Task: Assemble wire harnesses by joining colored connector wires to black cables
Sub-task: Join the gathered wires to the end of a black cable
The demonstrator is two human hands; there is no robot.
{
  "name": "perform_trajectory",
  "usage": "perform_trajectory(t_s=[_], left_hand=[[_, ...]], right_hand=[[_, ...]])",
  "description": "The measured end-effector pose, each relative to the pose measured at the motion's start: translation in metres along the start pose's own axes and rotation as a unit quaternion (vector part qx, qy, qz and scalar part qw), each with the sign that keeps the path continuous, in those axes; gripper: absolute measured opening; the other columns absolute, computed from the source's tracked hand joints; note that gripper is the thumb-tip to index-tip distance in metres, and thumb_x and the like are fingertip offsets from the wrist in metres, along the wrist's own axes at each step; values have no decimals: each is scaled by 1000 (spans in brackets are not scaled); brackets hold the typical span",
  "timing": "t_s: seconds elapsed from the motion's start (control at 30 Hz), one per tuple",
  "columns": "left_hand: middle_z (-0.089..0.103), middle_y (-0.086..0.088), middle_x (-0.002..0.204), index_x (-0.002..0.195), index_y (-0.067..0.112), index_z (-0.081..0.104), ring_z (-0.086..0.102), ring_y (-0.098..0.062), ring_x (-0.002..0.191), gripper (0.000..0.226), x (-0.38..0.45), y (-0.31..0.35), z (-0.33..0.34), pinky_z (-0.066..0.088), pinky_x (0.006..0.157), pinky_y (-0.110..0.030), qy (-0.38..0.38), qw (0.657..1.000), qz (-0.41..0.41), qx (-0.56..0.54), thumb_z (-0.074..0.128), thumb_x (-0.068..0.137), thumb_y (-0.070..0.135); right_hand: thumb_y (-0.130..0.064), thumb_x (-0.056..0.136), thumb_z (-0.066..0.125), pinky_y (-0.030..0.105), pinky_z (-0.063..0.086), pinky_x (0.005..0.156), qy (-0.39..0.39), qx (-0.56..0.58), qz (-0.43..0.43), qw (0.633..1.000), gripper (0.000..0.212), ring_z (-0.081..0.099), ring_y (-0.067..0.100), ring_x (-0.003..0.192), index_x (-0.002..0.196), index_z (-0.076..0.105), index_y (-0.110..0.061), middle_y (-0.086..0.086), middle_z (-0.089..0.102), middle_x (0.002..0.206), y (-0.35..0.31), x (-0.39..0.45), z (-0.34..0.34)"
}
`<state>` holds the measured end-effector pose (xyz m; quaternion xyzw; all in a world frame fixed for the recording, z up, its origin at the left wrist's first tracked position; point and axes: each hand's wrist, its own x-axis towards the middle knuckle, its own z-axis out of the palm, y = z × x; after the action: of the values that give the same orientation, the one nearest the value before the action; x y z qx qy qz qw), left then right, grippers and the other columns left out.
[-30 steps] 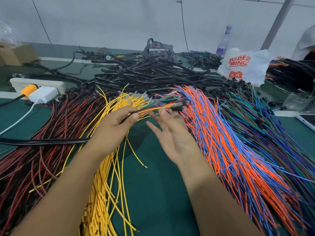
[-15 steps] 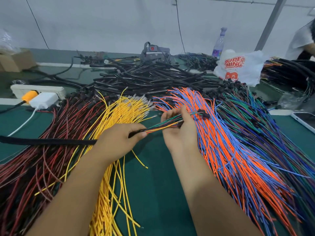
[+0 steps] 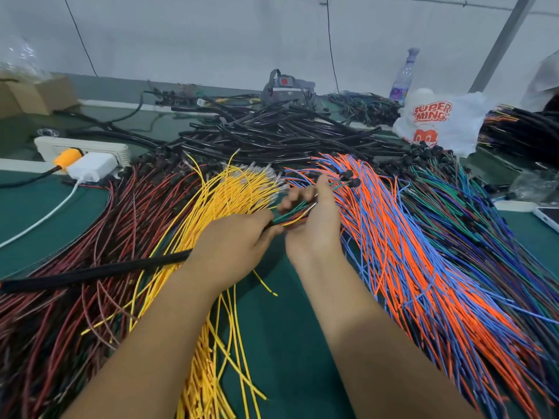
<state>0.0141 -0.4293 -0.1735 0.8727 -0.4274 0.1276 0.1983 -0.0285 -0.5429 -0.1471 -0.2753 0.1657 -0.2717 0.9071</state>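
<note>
your left hand (image 3: 233,246) grips the black cable (image 3: 90,272) near its end; the cable runs out leftwards over the red and dark wires (image 3: 99,237) toward the frame's edge. from that end a short fan of colored connector wires (image 3: 290,217), green, yellow and orange among them, passes straight into your right hand (image 3: 314,225). your right hand curls round those wires, thumb up and fingers (image 3: 295,196) bent over them, and both hands meet above the bare strip of green worktop (image 3: 284,343).

the yellow wires (image 3: 230,195) lie under and behind your left hand. the orange and blue wires (image 3: 402,246) spread just beside your right hand, with green and purple ones (image 3: 484,225) farther right. a heap of loose black cables (image 3: 287,134) sits at the back. a white power strip (image 3: 81,148) with a white adapter (image 3: 90,167) is at the far left, a printed plastic bag (image 3: 438,122) and a bottle (image 3: 403,77) at the far right.
</note>
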Motion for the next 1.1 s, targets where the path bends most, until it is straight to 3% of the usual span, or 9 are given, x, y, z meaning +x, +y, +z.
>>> perform_trajectory(t_s=[0.17,0.3,0.4,0.6,0.73,0.87,0.93,1.1], left_hand=[[44,14,56,95,42,50,41,-5,53,16,-1,5,0,21,45,-27,-1,998,-6,-60,41,93,55],[51,11,57,86,33,55,45,-3,53,18,1,-2,0,23,46,-27,25,994,-51,-98,46,94,48],[52,8,60,84,33,53,46,-5,55,17,0,-11,0,26,48,-28,32,991,-80,-99,48,96,44],[54,6,60,86,34,54,51,-11,58,16,0,-17,3,31,49,-29,30,987,-113,-114,47,95,46],[56,11,63,85,38,57,52,-9,62,14,0,-17,2,35,53,-29,28,983,-115,-139,52,92,49],[61,17,73,88,38,62,58,-8,76,28,-2,-16,1,47,65,-34,45,973,-115,-195,48,83,62],[64,15,79,90,37,64,59,-10,82,27,-3,-16,0,50,71,-39,49,971,-114,-205,49,87,59],[62,19,72,86,40,65,57,-6,75,13,-1,-16,1,46,64,-35,54,972,-111,-198,55,92,48]], right_hand=[[-45,101,40,29,45,66,-21,-77,-21,997,47,55,19,65,65,49,-16,4,59,67,-1,4,-27],[-48,99,39,29,50,66,-74,-162,-9,984,44,63,19,69,84,61,-13,6,66,77,-2,1,-36],[-39,100,43,26,53,59,-80,-253,-12,964,35,66,17,60,100,63,-10,8,70,80,0,-1,-34],[-12,99,48,20,46,48,-99,-358,5,929,18,56,13,46,84,58,-12,5,64,58,-13,-2,-42],[-3,94,53,19,46,54,-103,-336,-7,936,21,58,10,50,78,63,-12,4,65,60,-16,-3,-48],[1,87,64,18,50,58,-54,-313,-82,945,11,64,10,58,84,64,-9,-1,67,61,-12,-4,-48],[-1,85,68,17,50,57,-22,-312,-118,942,8,66,9,58,84,65,-8,-2,68,62,-12,-4,-49],[-4,90,63,23,51,59,-7,-285,-121,951,7,61,9,54,94,64,-9,-1,67,69,-16,-4,-46]])
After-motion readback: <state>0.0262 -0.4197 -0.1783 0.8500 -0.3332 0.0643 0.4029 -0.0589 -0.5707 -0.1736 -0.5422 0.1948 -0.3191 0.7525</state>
